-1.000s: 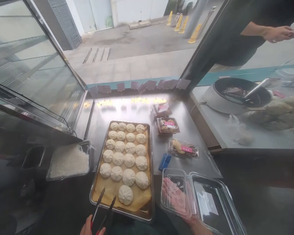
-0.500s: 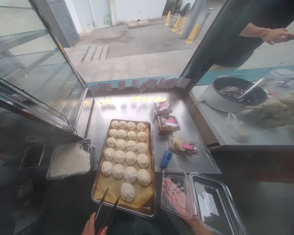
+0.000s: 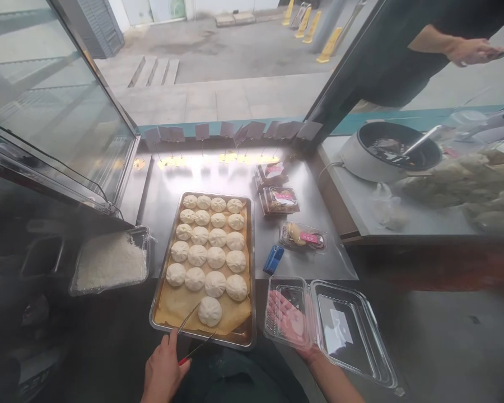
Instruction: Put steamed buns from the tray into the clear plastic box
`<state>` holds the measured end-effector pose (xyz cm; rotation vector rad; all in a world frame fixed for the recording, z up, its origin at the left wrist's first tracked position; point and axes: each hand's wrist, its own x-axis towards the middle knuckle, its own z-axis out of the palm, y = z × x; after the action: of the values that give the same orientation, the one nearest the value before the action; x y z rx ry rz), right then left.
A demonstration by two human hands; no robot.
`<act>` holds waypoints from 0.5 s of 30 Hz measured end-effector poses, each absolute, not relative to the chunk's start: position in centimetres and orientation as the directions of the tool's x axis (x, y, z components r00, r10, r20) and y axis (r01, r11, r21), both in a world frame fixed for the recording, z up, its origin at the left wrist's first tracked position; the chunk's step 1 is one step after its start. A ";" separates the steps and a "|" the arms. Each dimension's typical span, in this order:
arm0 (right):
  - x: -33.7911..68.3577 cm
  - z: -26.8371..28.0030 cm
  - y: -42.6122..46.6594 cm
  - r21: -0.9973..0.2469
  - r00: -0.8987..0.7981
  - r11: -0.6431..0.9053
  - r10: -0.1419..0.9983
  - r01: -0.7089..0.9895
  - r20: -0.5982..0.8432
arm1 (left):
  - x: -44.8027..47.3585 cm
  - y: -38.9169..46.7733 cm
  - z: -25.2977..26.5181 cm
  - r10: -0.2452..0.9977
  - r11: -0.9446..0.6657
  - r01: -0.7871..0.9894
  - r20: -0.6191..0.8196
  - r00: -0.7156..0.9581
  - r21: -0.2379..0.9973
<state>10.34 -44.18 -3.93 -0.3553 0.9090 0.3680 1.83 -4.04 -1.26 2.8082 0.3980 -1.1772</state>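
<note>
My left hand [image 3: 163, 364] is closed around red-handled tongs [image 3: 185, 361]. The tongs' arms are spread over the near end of a metal tray [image 3: 252, 268], one tip close to the left side of a lone steamed bun [image 3: 210, 311]. Rows of white pleated buns [image 3: 215, 257] sit behind it on brown paper. My right hand [image 3: 289, 322] holds up a hinged clear plastic container from below, fingers spread and showing through its base. The container's lid [image 3: 363, 322] hangs folded open to the right, with a white label on it.
A blue object [image 3: 273, 259] and packed food boxes [image 3: 303, 235] lie right of the tray. A tub of white powder [image 3: 113, 262] stands left. At right are a pot [image 3: 353, 154] and a person's hand [image 3: 472, 51] outside. Small signs [image 3: 227, 130] line the window.
The tongs have moved from the tray's front edge up toward the lone bun, and my left hand has come further into view. The whole view has shifted slightly; the right hand still holds the container.
</note>
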 end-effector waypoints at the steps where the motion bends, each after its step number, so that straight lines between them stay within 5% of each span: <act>1: 10.2 -4.1 -44.3 -0.170 0.582 0.869 0.155 -0.465 -0.798 | 2.2 -4.8 -1.7 0.203 -0.969 0.244 -0.688 0.697 -0.039; 15: 11.4 -5.3 -46.1 -0.306 0.648 0.821 0.099 -0.482 -0.755 | 2.9 -9.1 1.2 0.132 -0.991 0.126 -0.529 0.838 -0.048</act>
<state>11.42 -46.08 -5.30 -0.5201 0.8046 0.3479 2.91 -9.10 1.21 3.0227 0.2117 -0.8717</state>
